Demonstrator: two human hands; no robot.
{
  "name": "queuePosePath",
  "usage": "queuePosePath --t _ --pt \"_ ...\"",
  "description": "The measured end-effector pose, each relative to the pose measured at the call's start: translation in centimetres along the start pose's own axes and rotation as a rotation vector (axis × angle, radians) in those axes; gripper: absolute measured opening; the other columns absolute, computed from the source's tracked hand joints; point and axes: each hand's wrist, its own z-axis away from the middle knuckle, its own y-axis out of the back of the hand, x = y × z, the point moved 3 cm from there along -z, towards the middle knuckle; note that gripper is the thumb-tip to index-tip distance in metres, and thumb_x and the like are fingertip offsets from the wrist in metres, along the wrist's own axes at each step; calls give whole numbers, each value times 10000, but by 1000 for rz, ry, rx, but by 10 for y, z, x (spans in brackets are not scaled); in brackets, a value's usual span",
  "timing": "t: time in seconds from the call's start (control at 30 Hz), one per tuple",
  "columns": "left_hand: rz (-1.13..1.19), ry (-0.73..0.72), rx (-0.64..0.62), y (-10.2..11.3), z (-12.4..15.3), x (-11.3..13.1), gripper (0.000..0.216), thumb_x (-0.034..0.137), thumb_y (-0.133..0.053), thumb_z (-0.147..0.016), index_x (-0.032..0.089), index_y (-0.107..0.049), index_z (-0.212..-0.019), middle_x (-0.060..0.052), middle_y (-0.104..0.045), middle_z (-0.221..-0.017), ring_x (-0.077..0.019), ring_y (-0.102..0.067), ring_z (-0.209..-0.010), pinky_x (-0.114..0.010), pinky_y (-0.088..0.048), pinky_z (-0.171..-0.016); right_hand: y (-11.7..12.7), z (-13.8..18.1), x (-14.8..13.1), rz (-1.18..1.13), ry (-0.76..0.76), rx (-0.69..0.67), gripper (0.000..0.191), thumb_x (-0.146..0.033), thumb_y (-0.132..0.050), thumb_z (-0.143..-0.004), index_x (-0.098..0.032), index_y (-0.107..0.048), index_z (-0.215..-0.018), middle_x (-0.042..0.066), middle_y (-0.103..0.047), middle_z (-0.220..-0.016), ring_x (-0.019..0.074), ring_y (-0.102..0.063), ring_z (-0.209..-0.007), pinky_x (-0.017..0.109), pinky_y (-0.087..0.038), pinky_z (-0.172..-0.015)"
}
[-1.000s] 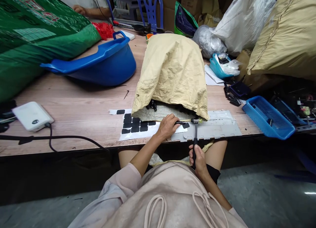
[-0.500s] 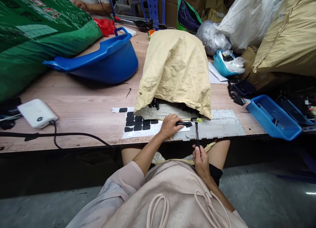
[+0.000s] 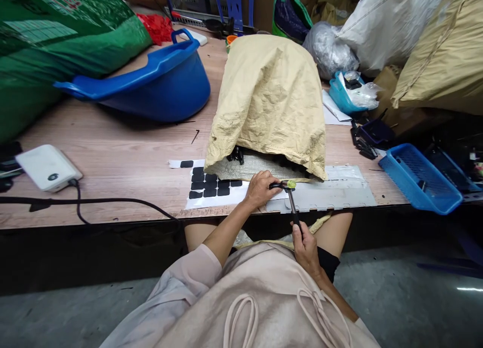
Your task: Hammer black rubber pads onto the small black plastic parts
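My left hand [image 3: 259,189] rests at the table's front edge, fingers closed on a small black part [image 3: 276,185] that it presses onto a grey metal plate [image 3: 332,197]. Below the edge, my right hand [image 3: 305,242] grips the dark handle of a small hammer [image 3: 292,202]. Its yellow-green head sits right at the black part. To the left lies a white sheet with several black pads [image 3: 207,187]. Just behind my left hand stands a tan woven sack [image 3: 267,96] with black parts showing at its open mouth.
A big blue basin [image 3: 151,86] and a green sack [image 3: 56,51] fill the back left. A white box [image 3: 47,167] with a black cable [image 3: 113,203] lies at the left. Blue baskets [image 3: 418,182], black clips and large sacks crowd the right. Another person's arm shows at top left.
The hammer head has swung left, from beside the black part onto it. My right hand has tilted the handle. My left hand stays put; the view has shifted slightly.
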Motion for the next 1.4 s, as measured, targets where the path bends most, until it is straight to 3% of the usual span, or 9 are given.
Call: queuePosePath --t 0.13,0.27,0.37,0.57,0.73,0.97,1.13,1.3,1.4 --pt "26 3 -11 2 1 1 227 287 -804 -827 242 -758 -1044 -31 -657 -937 -243 -597 -994 -376 -442 -906 -2 1 0 -58 -17 -3 447 -526 -441 -1024 -189 -699 -1162 50 -669 -748 205 -619 -689 284 -483 -601" --pt "76 30 30 3 2 0 494 256 -817 -797 237 -629 -1253 -9 -676 -945 -237 -609 -972 -372 -443 -901 -7 -1 2 -118 -45 -60 447 -563 -485 -998 -203 -713 -1134 25 -619 -685 192 -580 -638 270 -445 -543" --pt "82 46 39 3 3 0 556 236 -813 -786 242 -583 -1292 2 -680 -939 -234 -615 -964 -368 -443 -898 -11 -1 6 -188 -110 -90 456 -598 -521 -973 -206 -716 -1097 6 -583 -664 167 -536 -594 252 -403 -495" --pt "78 24 31 5 3 2 491 275 -836 -777 237 -623 -1218 -5 -688 -946 -243 -617 -975 -373 -446 -903 -8 -5 6 -439 -272 7 505 -676 -572 -925 -194 -676 -1035 -57 -462 -615 88 -395 -448 212 -303 -395" --pt "47 -7 11 3 3 1 307 297 -829 -799 230 -709 -1073 -26 -689 -955 -245 -611 -987 -382 -449 -914 -9 -10 6 -709 -468 74 562 -735 -688 -784 -199 -640 -943 -84 -468 -573 58 -353 -354 189 -266 -323" --pt "5 -62 25 3 3 1 157 301 -769 -863 222 -744 -996 -46 -670 -936 -250 -599 -986 -399 -465 -908 -10 -11 0 -902 -577 20 569 -703 -783 -706 -199 -629 -921 -93 -485 -540 46 -352 -338 169 -264 -315" --pt "77 -206 74 5 46 15 122 305 -650 -962 202 -687 -1014 -61 -682 -960 -220 -620 -938 -354 -499 -850 -9 -11 1 -932 -590 4 573 -705 -794 -697 -202 -626 -915 -93 -491 -541 45 -346 -339 170 -265 -315" --pt "0 -293 -13 -2 108 19 125 292 -592 -987 202 -668 -1029 -55 -694 -915 -190 -651 -811 -316 -518 -756 -10 -11 1 -945 -585 -3 578 -708 -798 -692 -202 -624 -910 -91 -502 -540 45 -350 -335 170 -268 -311" --pt "-100 -255 -93 -14 125 14 128 279 -590 -973 205 -676 -1032 -56 -695 -933 -184 -674 -792 -290 -527 -710 -11 -12 0 -936 -569 -8 577 -713 -793 -696 -205 -620 -906 -92 -503 -540 45 -353 -335 167 -275 -312"
